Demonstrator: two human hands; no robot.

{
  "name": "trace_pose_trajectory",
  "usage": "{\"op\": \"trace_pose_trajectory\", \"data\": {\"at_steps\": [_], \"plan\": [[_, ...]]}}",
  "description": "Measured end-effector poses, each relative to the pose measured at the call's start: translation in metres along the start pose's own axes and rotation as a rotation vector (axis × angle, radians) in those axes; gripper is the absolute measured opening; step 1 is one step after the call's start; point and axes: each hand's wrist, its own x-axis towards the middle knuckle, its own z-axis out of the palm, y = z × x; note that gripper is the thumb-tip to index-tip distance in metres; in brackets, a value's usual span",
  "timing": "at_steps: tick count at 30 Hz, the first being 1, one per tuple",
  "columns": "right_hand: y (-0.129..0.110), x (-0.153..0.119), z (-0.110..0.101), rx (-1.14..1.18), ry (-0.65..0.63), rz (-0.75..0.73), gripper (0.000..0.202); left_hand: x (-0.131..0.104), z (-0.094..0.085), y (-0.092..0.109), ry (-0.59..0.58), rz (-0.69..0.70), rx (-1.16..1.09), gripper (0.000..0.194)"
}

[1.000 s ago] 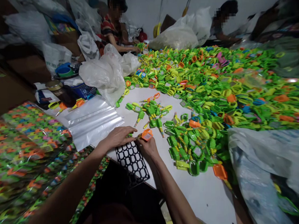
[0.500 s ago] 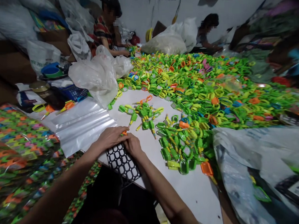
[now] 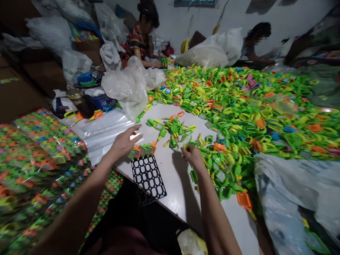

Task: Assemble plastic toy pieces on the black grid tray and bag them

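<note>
A black plastic grid tray [image 3: 148, 176] lies at the near edge of the white table [image 3: 176, 190]. Along its far end stands a row of green and orange toy watch-like pieces [image 3: 144, 150]. My left hand [image 3: 124, 144] hovers just left of that row, fingers spread, holding nothing. To the right, my right hand [image 3: 193, 156] has its fingers curled in beside the near pile of green pieces [image 3: 216, 166]; what its fingertips hold, if anything, is hidden. A smaller cluster of green and yellow pieces [image 3: 174, 129] lies beyond the tray, between the hands.
A large heap of colourful pieces [image 3: 241, 102] covers the far table. Clear plastic sheets [image 3: 103, 133] lie left, near a crumpled bag [image 3: 126, 86] and a lidded jar [image 3: 78, 101]. Packed trays [image 3: 34, 147] stack at left; a white bag [image 3: 297, 182] sits right. Two people work behind.
My hands have parted from the tray's far end: the left drew back and opened, the right moved right to the near pile. The row of pieces now shows. The view has shifted left.
</note>
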Motion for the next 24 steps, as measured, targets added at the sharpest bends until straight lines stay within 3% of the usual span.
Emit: {"op": "trace_pose_trajectory", "data": {"at_steps": [2, 5, 7, 10, 13, 18, 24], "plan": [[-0.006, -0.02, 0.014, 0.172, -0.14, -0.033, 0.03, -0.011, 0.0, -0.011, 0.091, -0.088, -0.023, 0.052], [-0.017, -0.059, 0.056, 0.422, -0.407, -0.072, 0.027, -0.023, 0.02, -0.02, 0.003, -0.041, 0.062, 0.047], [-0.024, -0.079, 0.083, 0.466, -0.485, -0.048, 0.025, -0.025, 0.038, -0.02, -0.056, 0.002, 0.114, 0.043], [-0.033, -0.087, 0.109, 0.47, -0.441, -0.05, 0.025, -0.024, 0.051, -0.017, -0.075, 0.015, 0.136, 0.041], [-0.039, -0.078, 0.128, 0.404, -0.396, -0.198, 0.019, -0.023, 0.048, -0.013, -0.081, 0.005, 0.115, 0.043], [-0.045, -0.07, 0.163, -0.03, -0.337, -0.337, 0.014, -0.027, 0.038, -0.013, -0.093, -0.06, 0.022, 0.045], [-0.064, -0.08, 0.171, -0.295, -0.449, -0.335, 0.03, -0.04, 0.047, -0.003, 0.096, 0.106, 0.127, 0.053]]}}
